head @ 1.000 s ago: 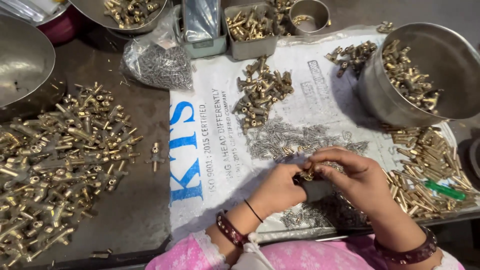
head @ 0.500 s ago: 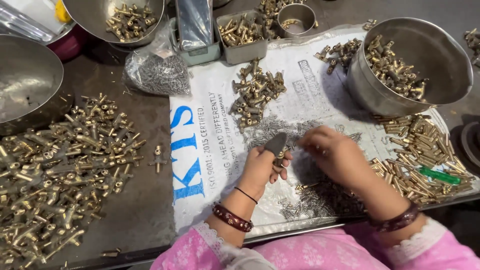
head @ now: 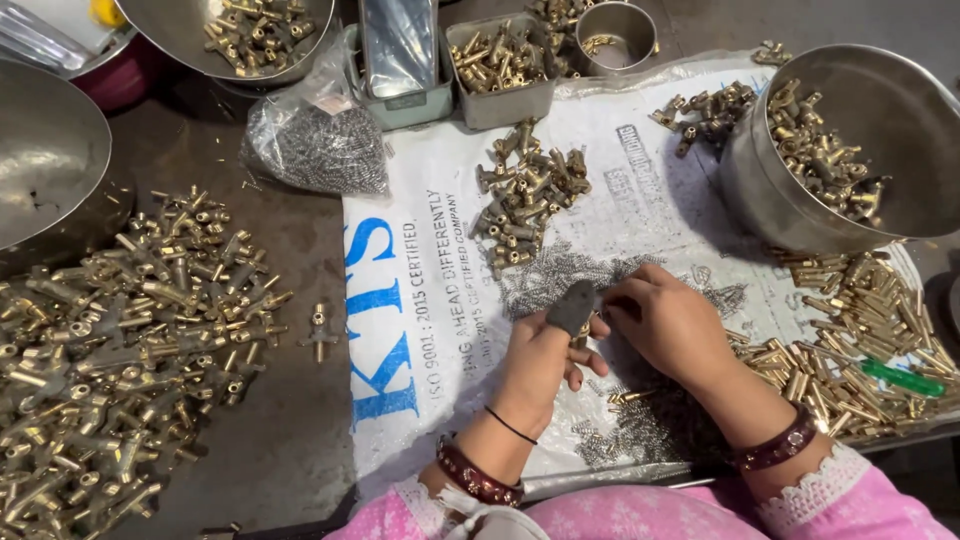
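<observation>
1. Since half a second ago the two hands have drawn together again; a second ago they were clasped lower down over the sack.
2. The left hand [head: 545, 365], its thumb in a grey finger cot [head: 572, 307], pinches a small brass fitting [head: 581, 338] (mostly hidden by the fingers).
3. The right hand [head: 672, 325] has its fingertips pressed together at that same fitting; whether it holds anything of its own I cannot tell.
4. Both hands hover over a scatter of small steel springs [head: 560, 275] on the white printed sack [head: 420, 300].
5. Beyond lies a pile of brass fittings [head: 527, 192]; right, a steel bowl [head: 770, 190] and brass tubes [head: 860, 320] with a green pen [head: 902, 378].
6. Far left, a large heap of brass tees [head: 120, 340].
</observation>
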